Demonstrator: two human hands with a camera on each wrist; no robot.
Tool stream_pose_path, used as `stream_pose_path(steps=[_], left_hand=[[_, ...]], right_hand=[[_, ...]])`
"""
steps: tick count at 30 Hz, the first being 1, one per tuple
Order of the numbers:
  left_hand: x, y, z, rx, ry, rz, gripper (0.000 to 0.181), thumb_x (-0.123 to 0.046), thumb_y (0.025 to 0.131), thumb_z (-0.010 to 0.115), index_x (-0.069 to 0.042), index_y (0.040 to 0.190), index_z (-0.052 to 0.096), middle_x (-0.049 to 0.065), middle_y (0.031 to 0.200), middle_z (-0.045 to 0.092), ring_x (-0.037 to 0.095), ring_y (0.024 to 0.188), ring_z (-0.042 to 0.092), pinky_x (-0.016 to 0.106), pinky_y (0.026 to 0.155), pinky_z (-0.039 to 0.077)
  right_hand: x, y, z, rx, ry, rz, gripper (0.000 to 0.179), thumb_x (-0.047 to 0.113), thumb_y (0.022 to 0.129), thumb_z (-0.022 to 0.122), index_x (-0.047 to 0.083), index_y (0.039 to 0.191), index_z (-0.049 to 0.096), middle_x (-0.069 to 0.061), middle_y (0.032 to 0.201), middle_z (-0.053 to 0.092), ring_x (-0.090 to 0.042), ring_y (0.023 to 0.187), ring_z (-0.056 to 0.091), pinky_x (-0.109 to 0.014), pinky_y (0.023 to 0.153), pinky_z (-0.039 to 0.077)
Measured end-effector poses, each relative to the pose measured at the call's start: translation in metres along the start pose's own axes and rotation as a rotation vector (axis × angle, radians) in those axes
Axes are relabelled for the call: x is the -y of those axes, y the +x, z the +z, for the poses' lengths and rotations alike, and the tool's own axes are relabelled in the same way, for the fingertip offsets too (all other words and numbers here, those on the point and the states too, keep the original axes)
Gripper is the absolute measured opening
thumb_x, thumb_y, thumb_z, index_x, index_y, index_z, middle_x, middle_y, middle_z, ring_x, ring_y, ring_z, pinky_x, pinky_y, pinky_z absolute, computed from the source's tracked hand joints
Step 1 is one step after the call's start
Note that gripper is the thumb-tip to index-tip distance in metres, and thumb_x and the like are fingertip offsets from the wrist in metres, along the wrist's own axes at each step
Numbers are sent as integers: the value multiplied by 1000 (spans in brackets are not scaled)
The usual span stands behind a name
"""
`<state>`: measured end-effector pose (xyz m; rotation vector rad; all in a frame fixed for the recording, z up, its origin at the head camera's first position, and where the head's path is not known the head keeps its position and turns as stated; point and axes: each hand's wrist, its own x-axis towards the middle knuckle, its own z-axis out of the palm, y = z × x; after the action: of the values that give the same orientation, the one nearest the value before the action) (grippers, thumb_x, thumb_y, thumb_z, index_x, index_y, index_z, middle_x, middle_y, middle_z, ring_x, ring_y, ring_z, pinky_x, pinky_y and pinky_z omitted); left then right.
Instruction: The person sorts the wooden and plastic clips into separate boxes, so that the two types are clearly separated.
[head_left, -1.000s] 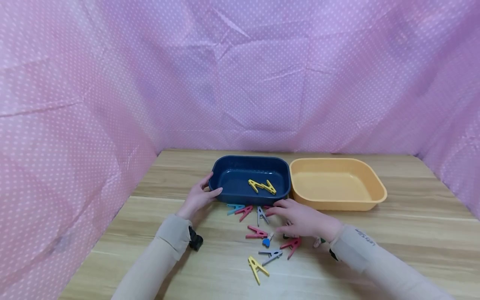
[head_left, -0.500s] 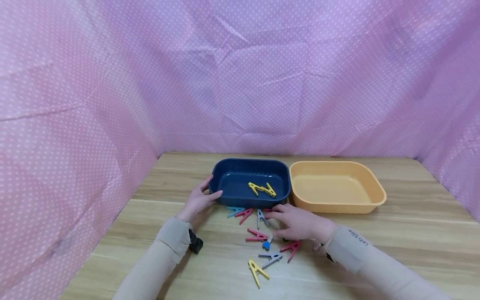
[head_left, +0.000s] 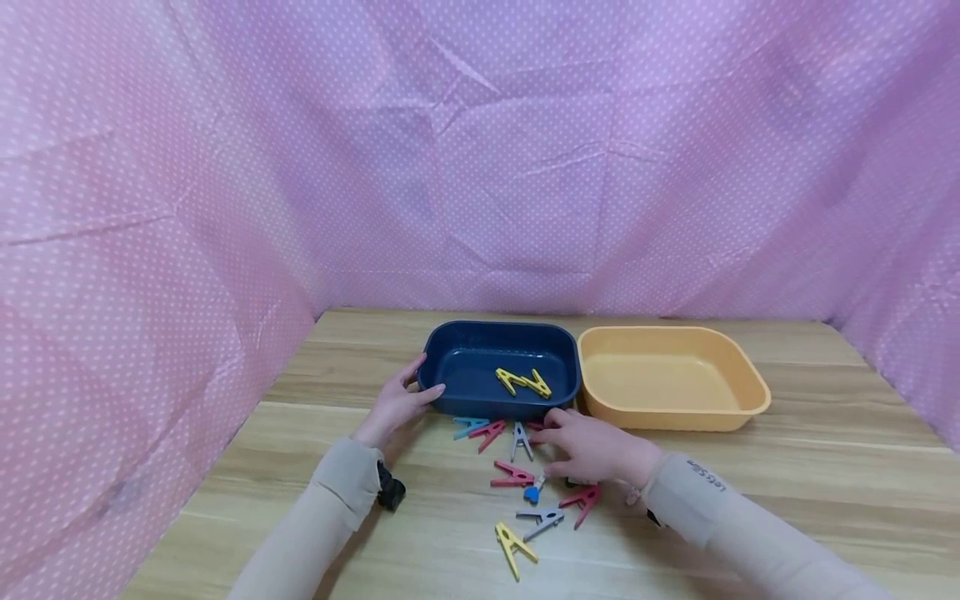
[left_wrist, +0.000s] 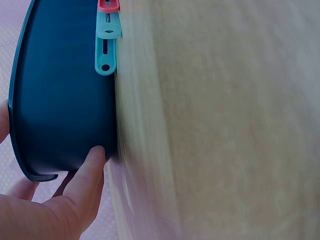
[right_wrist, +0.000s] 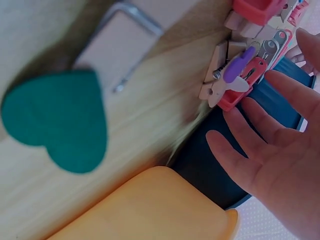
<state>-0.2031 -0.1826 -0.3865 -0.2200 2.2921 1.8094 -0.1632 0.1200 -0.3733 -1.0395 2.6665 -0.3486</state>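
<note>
My left hand (head_left: 392, 408) holds the left end of a dark blue plastic bin (head_left: 498, 408), with fingers around its end and thumb by the near corner. Inside the bin lie two yellow clothespins (head_left: 536, 383). My right hand (head_left: 596, 446) reaches palm down by the bin's near right corner. In the right wrist view its fingers are spread, with fingertips close to a red clothespin (right_wrist: 255, 70) and a wooden clothespin with a purple and white decoration (right_wrist: 239, 65). Whether they touch is unclear. Grey clothespins (head_left: 521, 440) and red clothespins (head_left: 513, 474) lie left of this hand.
A yellow-orange bin (head_left: 675, 421) stands right against the blue one. On the wooden table (head_left: 337, 533) lie a yellow clothespin (head_left: 514, 550), a light blue clothespin (head_left: 469, 427) and a clothespin with a blue heart (head_left: 532, 493). A green heart clothespin (right_wrist: 57, 120) shows in the right wrist view.
The right hand has shifted slightly left and its fingers have drawn toward the clothespins by the blue bin. The left hand stays on the bin. The head view has tilted slightly up.
</note>
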Motion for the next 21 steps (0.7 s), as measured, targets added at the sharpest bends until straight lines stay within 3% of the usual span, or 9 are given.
stream_pose_path(steps=[5, 16, 21], left_hand=[[1, 0, 1, 0, -1, 0, 73, -15, 90, 65, -23, 151, 26, 18, 154, 22, 31, 132, 41, 40, 101, 45], [1, 0, 0, 9, -4, 12, 72, -16, 91, 65, -23, 151, 25, 18, 154, 22, 32, 130, 43, 42, 101, 44], [0, 0, 0, 5, -5, 12, 72, -15, 90, 65, -22, 151, 26, 18, 154, 22, 31, 131, 42, 41, 101, 45]], right_hand=[[2, 1, 1, 3, 13, 14, 40, 37, 85, 70, 21, 121, 65, 3, 102, 50, -10, 84, 44, -22, 67, 42], [4, 3, -2, -1, -11, -18, 30, 30, 84, 72, 20, 112, 67, 2, 106, 58, -10, 88, 50, -30, 83, 52], [3, 7, -3, -9, -49, -61, 24, 23, 84, 73, 17, 107, 70, 3, 96, 60, -8, 82, 51, -28, 80, 53]])
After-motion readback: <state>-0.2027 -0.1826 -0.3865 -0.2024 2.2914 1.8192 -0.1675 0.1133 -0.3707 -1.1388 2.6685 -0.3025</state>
